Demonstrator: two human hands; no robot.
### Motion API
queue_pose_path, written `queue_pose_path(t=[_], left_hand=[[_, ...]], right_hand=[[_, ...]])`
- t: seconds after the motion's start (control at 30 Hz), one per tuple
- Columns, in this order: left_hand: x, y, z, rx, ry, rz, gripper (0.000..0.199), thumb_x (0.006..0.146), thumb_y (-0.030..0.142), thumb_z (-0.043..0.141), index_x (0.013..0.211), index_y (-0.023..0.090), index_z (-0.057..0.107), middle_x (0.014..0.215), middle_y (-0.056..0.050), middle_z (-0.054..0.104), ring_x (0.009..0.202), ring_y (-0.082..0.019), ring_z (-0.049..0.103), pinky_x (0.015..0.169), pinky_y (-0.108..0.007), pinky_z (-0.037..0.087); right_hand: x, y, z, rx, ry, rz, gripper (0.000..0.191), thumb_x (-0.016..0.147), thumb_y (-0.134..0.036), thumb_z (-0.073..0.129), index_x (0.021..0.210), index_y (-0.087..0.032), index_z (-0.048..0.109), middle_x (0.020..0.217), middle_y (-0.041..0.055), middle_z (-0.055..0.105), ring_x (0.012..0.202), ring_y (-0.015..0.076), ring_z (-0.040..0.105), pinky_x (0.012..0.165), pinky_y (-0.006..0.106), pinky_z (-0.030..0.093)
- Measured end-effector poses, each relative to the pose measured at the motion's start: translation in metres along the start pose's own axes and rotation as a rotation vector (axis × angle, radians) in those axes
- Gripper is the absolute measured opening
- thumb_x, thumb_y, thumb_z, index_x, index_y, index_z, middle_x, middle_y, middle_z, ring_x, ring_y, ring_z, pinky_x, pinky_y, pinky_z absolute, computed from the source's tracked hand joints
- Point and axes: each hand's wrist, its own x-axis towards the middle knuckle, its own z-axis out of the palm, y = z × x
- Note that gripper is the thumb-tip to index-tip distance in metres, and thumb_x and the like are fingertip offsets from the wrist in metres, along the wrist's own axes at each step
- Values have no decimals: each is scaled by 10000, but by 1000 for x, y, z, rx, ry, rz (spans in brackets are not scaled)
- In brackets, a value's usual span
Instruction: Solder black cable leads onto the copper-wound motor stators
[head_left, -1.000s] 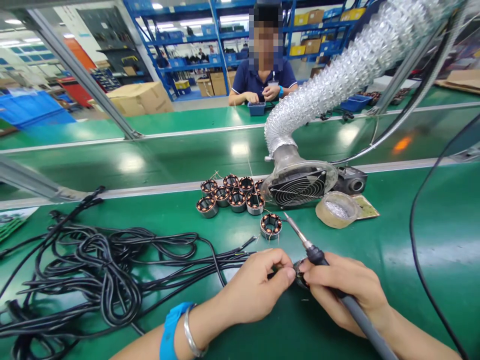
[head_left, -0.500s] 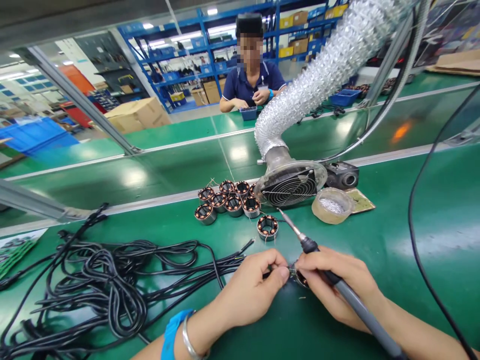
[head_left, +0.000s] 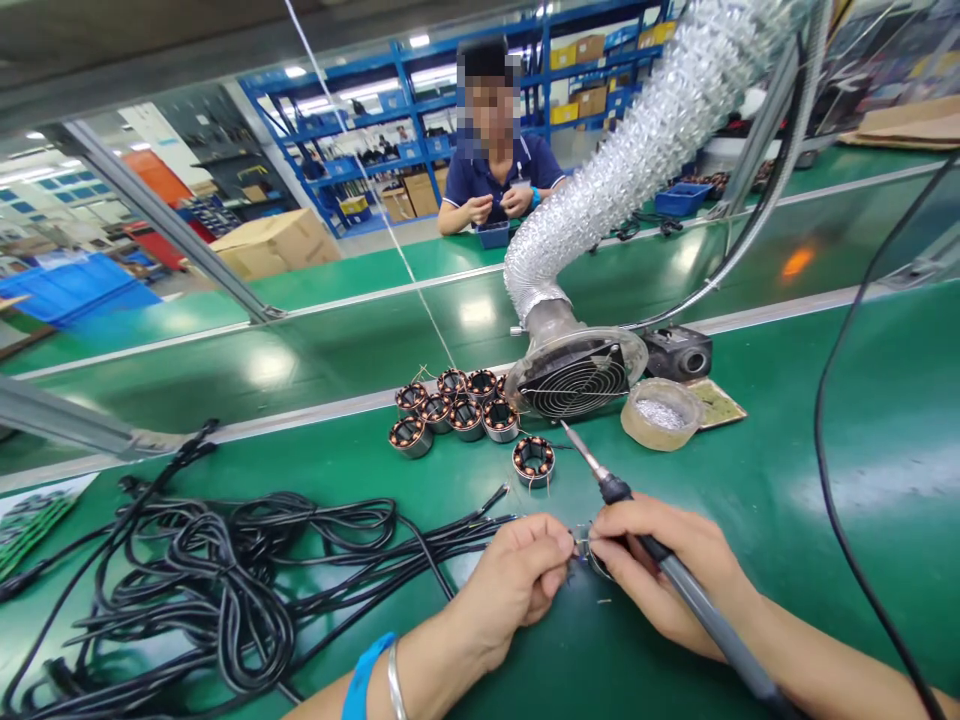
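My right hand [head_left: 667, 570] is closed round a soldering iron [head_left: 697, 597], whose tip points away from me, up and to the left. Its fingertips also rest at a motor stator [head_left: 598, 560], mostly hidden behind them. My left hand [head_left: 521, 570] pinches the thin end of a black cable close to that stator; the exact contact is too small to make out. Just beyond my hands, a single copper-wound stator [head_left: 534, 462] stands on the green bench. Several more stators [head_left: 466, 418] are grouped behind it, to the left.
Black cables [head_left: 225, 570] lie coiled at the left. A fume extractor [head_left: 577, 380] with a silver duct [head_left: 600, 190] stands beyond my hands, beside a tub of solder bits [head_left: 660, 432] and a soldering iron holder [head_left: 679, 352]. Across the bench sits a co-worker [head_left: 495, 185].
My left hand has shifted slightly and its fingers have turned around the cable end. The soldering iron stays nearly still. The co-worker's hands have risen from the blue bin.
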Motion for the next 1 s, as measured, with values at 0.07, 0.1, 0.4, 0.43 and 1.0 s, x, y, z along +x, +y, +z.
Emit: queue_pose_path(t=[0.07, 0.1, 0.4, 0.43, 1.0], left_hand=[[1, -3, -1, -5, 40, 33, 340, 725, 441, 695, 682, 193, 466, 424, 115, 386, 323, -18, 120, 339, -193, 58], [1, -4, -1, -1, 52, 50, 332, 731, 436, 688, 683, 192, 469, 424, 114, 385, 327, -19, 127, 341, -192, 63], [1, -8, 6, 91, 165, 118, 379, 765, 505, 662, 701, 188, 466, 443, 109, 374, 365, -30, 167, 377, -200, 96], [1, -9, 6, 101, 170, 124, 388, 767, 516, 660, 702, 186, 468, 448, 108, 374, 369, -30, 169, 383, -202, 98], [4, -9, 14, 204, 250, 160, 358, 741, 473, 645, 637, 199, 440, 445, 113, 308, 412, -48, 173, 439, -213, 141]], right_hand=[[2, -1, 0, 1, -73, 71, 189, 834, -102, 602, 978, -217, 555, 739, -41, 635, 502, 77, 542, 516, 182, 463], [2, -2, 0, 10, -101, 87, 188, 834, -111, 599, 981, -218, 549, 732, -47, 629, 483, 71, 525, 499, 178, 450], [-3, 2, 7, -64, 65, 83, 150, 885, -90, 512, 961, -216, 542, 748, -20, 617, 570, 92, 584, 548, 182, 487], [-2, 2, 7, -58, 61, 66, 152, 886, -87, 508, 954, -216, 552, 752, -17, 622, 589, 95, 595, 566, 184, 498], [-7, -1, -54, 105, 61, 144, 188, 873, -193, 543, 1002, -261, 662, 729, 3, 652, 566, 155, 572, 476, 267, 443]])
